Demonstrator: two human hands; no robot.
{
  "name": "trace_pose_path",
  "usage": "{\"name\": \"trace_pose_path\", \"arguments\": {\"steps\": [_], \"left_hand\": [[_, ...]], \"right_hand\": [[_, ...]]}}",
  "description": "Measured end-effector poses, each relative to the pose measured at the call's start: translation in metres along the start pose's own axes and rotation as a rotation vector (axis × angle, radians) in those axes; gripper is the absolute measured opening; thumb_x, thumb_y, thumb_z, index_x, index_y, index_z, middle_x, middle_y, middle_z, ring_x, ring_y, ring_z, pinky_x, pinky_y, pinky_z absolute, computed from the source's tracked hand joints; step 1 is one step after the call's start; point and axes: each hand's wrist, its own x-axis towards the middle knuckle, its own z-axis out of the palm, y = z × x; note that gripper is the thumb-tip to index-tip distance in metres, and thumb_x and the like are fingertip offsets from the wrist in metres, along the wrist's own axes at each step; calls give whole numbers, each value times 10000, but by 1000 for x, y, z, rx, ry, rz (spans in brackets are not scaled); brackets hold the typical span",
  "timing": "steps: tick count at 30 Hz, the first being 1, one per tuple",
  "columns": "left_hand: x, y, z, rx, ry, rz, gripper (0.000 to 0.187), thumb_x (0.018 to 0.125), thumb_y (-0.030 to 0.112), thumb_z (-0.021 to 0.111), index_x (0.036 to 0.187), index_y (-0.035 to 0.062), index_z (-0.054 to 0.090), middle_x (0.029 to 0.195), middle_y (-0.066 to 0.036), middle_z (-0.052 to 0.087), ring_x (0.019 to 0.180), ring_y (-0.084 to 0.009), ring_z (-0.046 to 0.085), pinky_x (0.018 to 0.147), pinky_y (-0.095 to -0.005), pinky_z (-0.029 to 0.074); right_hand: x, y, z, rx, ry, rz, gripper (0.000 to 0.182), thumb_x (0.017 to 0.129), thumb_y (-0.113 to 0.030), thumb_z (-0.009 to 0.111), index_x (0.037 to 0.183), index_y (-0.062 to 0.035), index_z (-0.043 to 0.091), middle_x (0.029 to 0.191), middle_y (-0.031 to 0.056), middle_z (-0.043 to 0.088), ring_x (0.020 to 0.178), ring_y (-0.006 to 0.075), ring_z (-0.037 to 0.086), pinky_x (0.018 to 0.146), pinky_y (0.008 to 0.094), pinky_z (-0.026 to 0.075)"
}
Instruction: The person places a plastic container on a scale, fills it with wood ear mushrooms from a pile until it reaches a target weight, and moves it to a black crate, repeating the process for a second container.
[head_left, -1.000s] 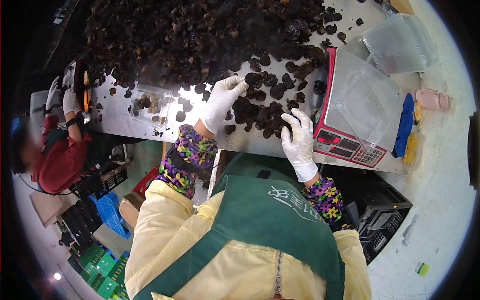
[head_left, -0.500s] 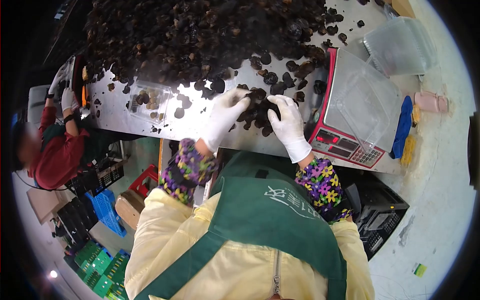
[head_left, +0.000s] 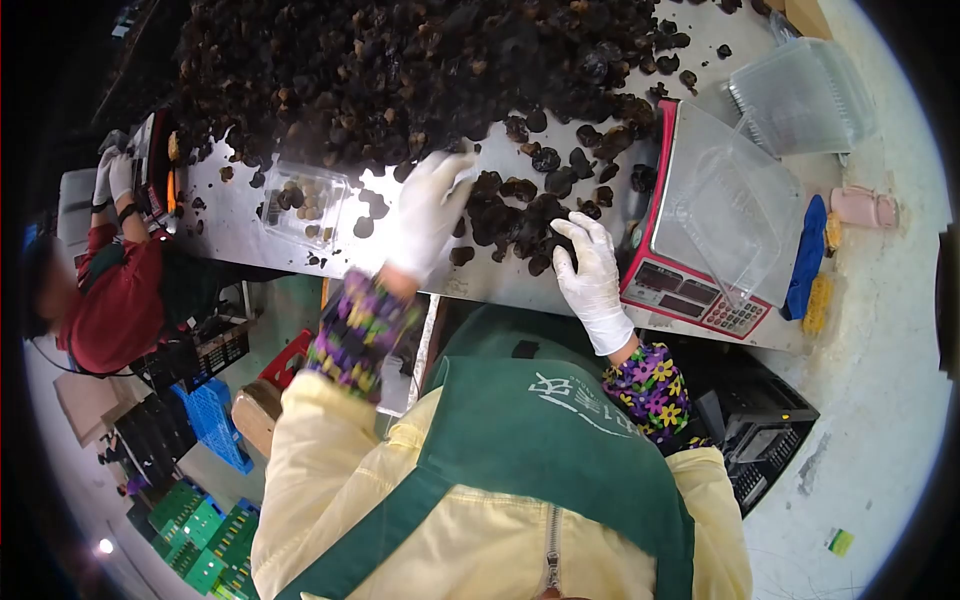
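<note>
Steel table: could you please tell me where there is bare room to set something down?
Bare steel table shows between the small tray and the left hand, and along the near edge under the right hand. The mushroom heap crowds the far side; the scale holds an empty clear tray.

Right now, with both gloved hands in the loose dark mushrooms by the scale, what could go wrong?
1. The small heap of mushrooms under the right hand lies close to the table's near edge; a sweep toward the body could push pieces off.
2. The clear tray on the scale looks light; a brush from that hand might shift it.
3. The left hand is blurred, so a piece could be flicked toward the filled container.
</note>
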Motion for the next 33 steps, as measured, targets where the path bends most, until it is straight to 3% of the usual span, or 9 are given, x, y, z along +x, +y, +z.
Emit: {"name": "trace_pose_path", "arguments": {"steps": [5, 7, 13, 16, 21, 27, 29, 31, 33], "left_hand": [[83, -24, 89, 358, -3, 165, 297, 824, 99, 673, 1121, 123, 665, 1057, -125, 641, 977, -330, 640, 828, -424, 537], [94, -25, 96, 411, -147, 68, 206, 828, 118, 664, 1033, 127, 680, 983, -115, 642, 947, -330, 646, 803, -436, 538], [62, -18, 56, 215, 55, 5, 190, 833, 184, 717, 1005, 111, 681, 891, -114, 632, 798, -309, 648, 699, -391, 525], [56, -25, 52, 197, -67, -14, 217, 790, 221, 743, 965, 123, 661, 932, -102, 629, 876, -330, 637, 736, -438, 530], [76, -9, 80, 380, -109, 191, 428, 777, 183, 736, 1197, 177, 657, 1219, -123, 602, 1011, -367, 605, 864, -439, 526], [46, 0, 106, 293, -266, 249, 106, 816, 88, 655, 910, 127, 688, 975, -79, 622, 967, -320, 612, 775, -421, 519], [3, 24, 78, 242, -187, 293, 217, 810, 106, 676, 1018, 165, 698, 1087, -63, 624, 1027, -295, 580, 866, -439, 473], [-31, 26, 58, 222, -146, 255, 537, 808, 164, 719, 1332, 188, 601, 1333, -156, 535, 1192, -355, 524, 1001, -466, 420], [-86, 10, 50, 298, 15, 21, 720, 769, 269, 786, 1430, 166, 518, 1433, -232, 437, 1318, -425, 414, 1097, -507, 338]], "right_hand": [[0, -7, -2, -3, 15, 7, 354, 817, -63, 658, 1170, -83, 673, 1250, 159, 585, 1155, 358, 544, 1015, 447, 443], [-2, -8, -4, -3, 20, 23, 356, 818, -63, 659, 1173, -82, 671, 1253, 161, 583, 1160, 359, 541, 1018, 445, 441], [-11, -5, -13, 33, 62, 73, 373, 824, -66, 662, 1197, -79, 658, 1266, 170, 574, 1177, 365, 531, 1030, 444, 433], [-10, -1, -14, 43, 60, 76, 385, 826, -67, 657, 1211, -75, 649, 1285, 184, 560, 1190, 375, 521, 1041, 452, 426], [7, 4, -4, -23, 61, 34, 435, 827, -74, 647, 1260, -76, 612, 1340, 220, 514, 1241, 407, 477, 1077, 474, 391], [27, 21, 8, -51, 60, 111, 509, 830, -90, 643, 1331, -79, 548, 1317, 207, 522, 1234, 401, 469, 1093, 484, 365], [13, 17, 6, -29, -19, 44, 550, 821, -85, 657, 1353, -68, 521, 1300, 199, 531, 1205, 397, 494, 1065, 482, 400], [-1, 7, -2, -41, -33, -39, 607, 808, -95, 687, 1387, -79, 503, 1333, 205, 510, 1253, 406, 467, 1085, 480, 390], [-28, -3, -12, -109, -67, -27, 796, 778, -156, 760, 1489, -105, 406, 1486, 237, 353, 1374, 477, 325, 1150, 526, 314]]}}
